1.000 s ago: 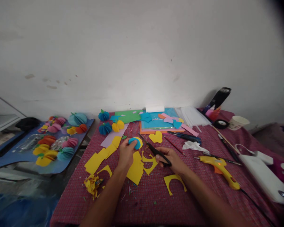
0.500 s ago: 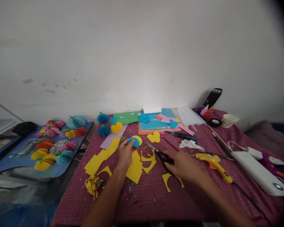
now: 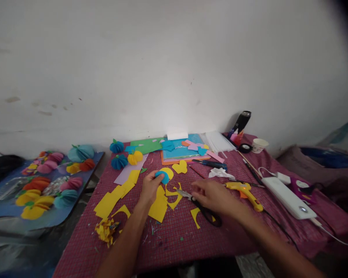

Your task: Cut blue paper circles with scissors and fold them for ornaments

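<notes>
My left hand (image 3: 149,188) pinches a small blue paper disc (image 3: 161,177) together with a yellow disc (image 3: 168,172), held just above the red checked tablecloth (image 3: 176,239). Black-handled scissors (image 3: 204,211) lie on the cloth, blades pointing left toward the yellow offcuts (image 3: 159,205). My right hand (image 3: 213,195) hovers over the scissors with fingers spread and nothing in its grasp. A yellow paper heart (image 3: 179,167) lies just beyond the discs.
A yellow glue gun (image 3: 245,190) and a white power strip (image 3: 288,197) lie to the right. Coloured sheets (image 3: 176,150), a paper cup (image 3: 259,145) and a black bottle (image 3: 242,121) stand at the back. Paper balls (image 3: 46,185) fill a blue side table on the left.
My right hand has put the scissors down on the cloth and opened above them. The view has swung to the right. My left hand keeps hold of the discs.
</notes>
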Demonstrator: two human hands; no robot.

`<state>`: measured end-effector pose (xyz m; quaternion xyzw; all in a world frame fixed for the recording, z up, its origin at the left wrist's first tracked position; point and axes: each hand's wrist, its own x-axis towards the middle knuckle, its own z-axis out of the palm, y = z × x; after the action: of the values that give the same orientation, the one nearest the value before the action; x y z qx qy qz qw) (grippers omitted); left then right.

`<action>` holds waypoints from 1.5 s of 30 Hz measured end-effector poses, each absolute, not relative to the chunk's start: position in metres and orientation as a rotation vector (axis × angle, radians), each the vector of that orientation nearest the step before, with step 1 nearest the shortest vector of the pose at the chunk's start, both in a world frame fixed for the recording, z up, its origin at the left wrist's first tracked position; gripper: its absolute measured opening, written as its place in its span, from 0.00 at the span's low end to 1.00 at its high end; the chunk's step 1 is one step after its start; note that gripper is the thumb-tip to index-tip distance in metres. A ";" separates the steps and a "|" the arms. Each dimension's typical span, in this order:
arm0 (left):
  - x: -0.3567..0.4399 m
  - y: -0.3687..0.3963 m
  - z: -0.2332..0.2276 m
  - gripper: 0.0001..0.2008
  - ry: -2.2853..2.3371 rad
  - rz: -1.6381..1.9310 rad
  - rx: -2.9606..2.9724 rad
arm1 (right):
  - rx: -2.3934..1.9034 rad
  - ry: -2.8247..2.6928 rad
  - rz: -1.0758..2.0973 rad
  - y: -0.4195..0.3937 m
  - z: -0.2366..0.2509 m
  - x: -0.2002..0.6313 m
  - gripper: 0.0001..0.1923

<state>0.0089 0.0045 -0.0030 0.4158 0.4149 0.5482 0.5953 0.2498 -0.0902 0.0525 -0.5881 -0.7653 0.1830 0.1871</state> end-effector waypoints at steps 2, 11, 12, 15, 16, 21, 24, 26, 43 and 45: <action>0.010 0.002 -0.003 0.13 0.961 1.204 1.048 | -1.495 -1.922 0.725 -0.072 0.050 0.238 0.11; 0.007 0.001 -0.001 0.13 0.948 1.119 1.155 | -1.444 -1.583 0.920 -0.017 0.028 0.204 0.10; 0.005 0.004 -0.001 0.15 0.982 1.183 1.092 | -1.467 -1.574 0.889 -0.013 0.027 0.205 0.10; -0.005 0.014 0.000 0.16 1.046 1.394 0.923 | -1.546 -1.567 0.775 0.004 0.027 0.214 0.12; -0.008 0.017 0.000 0.16 1.059 1.444 0.879 | -1.575 -1.580 0.743 0.008 0.027 0.216 0.11; -0.017 0.025 0.003 0.14 1.048 1.650 0.761 | -1.641 -1.731 0.633 -0.009 0.028 0.200 0.13; -0.016 0.025 0.004 0.13 1.051 1.668 0.768 | -1.532 -2.050 0.624 -0.051 0.026 0.165 0.11; -0.015 0.025 0.002 0.13 1.063 1.649 0.782 | -1.466 -2.304 0.534 -0.080 0.025 0.141 0.19; -0.014 0.022 0.002 0.13 1.014 1.575 0.774 | -1.466 -2.443 0.286 -0.110 0.017 0.120 0.10; -0.014 0.021 0.003 0.14 1.021 1.559 0.770 | -1.458 -2.354 0.331 -0.104 0.016 0.130 0.11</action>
<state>-0.0141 0.0214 0.0025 0.3231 0.4283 0.6540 0.5332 0.1300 -0.1041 0.0155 -0.5146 -0.8311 0.1169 0.1757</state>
